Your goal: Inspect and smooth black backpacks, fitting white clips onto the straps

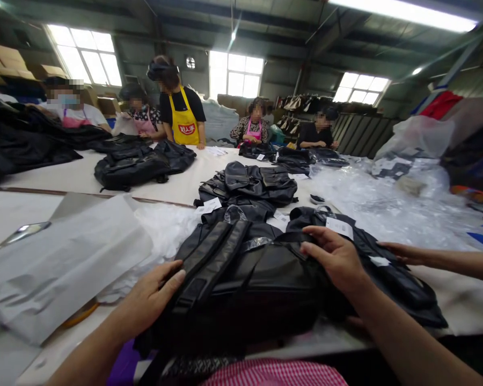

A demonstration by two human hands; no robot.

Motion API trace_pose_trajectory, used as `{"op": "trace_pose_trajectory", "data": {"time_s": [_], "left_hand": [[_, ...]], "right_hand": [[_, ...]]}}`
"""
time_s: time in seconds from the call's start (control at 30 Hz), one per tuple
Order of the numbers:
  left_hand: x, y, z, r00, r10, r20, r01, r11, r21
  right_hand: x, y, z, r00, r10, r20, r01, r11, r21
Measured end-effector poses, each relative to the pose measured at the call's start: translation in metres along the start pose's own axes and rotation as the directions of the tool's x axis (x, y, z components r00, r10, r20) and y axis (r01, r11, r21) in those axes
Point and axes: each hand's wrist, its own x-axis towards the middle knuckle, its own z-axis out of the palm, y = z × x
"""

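A black backpack (261, 273) lies in front of me, its shoulder straps (213, 257) facing up and a bit of clear plastic near its top. My left hand (155, 289) grips the bag's left side, thumb on top beside the straps. At the right side, my right hand (336, 257) has thumb and fingers closed on a black strap of the same bag. Part of the bag's right side is hidden behind that hand. Just to the right, a second black backpack (398, 279) with a white tag (339, 228) lies close by.
Another person's hand (402, 252) touches the second backpack from the right. More black bags (249, 182) lie ahead. White paper sheets (72, 257) and scissors-like metal (28, 229) lie left; clear plastic bags (394, 198) pile up right. Several people work across the table.
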Motion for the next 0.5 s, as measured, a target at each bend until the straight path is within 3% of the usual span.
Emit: {"op": "trace_pose_trajectory", "data": {"time_s": [0.1,0.2,0.37,0.43,0.5], "left_hand": [[-0.008,-0.017,-0.008,0.997,-0.056,0.047,0.057,0.998,-0.020],[-0.019,-0.020,-0.017,0.996,-0.059,0.069,0.065,0.993,-0.095],[-0.027,0.017,-0.021,0.997,-0.068,0.029,0.074,0.920,-0.385],[-0.026,0.035,-0.021,0.998,-0.060,0.003,0.055,0.881,-0.469],[-0.024,0.046,-0.021,0.997,-0.054,-0.047,0.023,0.868,-0.497]], "right_hand": [[0.001,-0.019,-0.013,0.980,-0.035,-0.195,0.072,0.980,0.187],[-0.001,-0.045,-0.037,0.952,-0.072,-0.298,0.149,0.958,0.243],[-0.011,-0.069,-0.077,0.879,-0.161,-0.448,0.298,0.920,0.254],[-0.018,-0.064,-0.092,0.876,-0.199,-0.439,0.331,0.910,0.249],[-0.026,-0.055,-0.104,0.913,-0.246,-0.325,0.296,0.948,0.114]]}}
